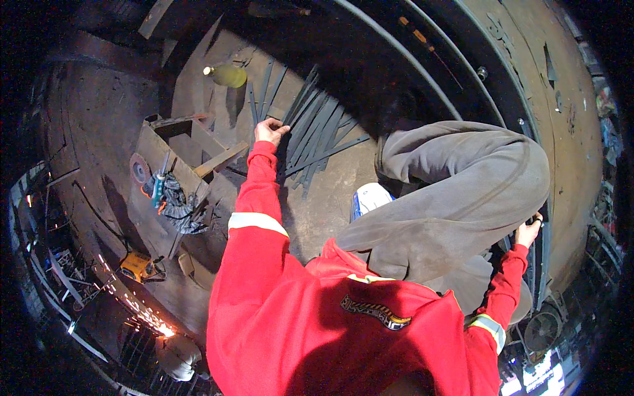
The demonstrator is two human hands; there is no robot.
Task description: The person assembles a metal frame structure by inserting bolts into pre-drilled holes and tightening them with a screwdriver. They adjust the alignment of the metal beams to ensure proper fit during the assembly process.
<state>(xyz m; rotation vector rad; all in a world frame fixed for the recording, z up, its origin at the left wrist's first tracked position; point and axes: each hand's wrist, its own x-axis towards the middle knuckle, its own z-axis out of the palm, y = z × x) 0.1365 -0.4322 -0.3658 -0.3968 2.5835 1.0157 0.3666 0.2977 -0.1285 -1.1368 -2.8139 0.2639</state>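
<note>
My left hand (pixel 269 131) reaches to the near left side of a loose pile of dark flat metal strips (pixel 316 129) on the brown floor. Its thumb and fingers are pinched together at the end of a strip. The strips fan out and overlap, and one lies crosswise over the near ends of several others. At the far right, beyond my bent leg in grey trousers (pixel 462 178), my right hand (pixel 527 232) rests at a long dark metal edge (pixel 543 254). Its fingers curl over that edge, partly hidden.
A bottle of yellowish liquid (pixel 229 75) stands beyond the strips. Left of them are an open box (pixel 158 142), a disc (pixel 139 168) and a teal tool (pixel 158 190). A yellow machine (pixel 135 265) lies farther left. Sparks (pixel 148 317) fly near another person (pixel 178 356).
</note>
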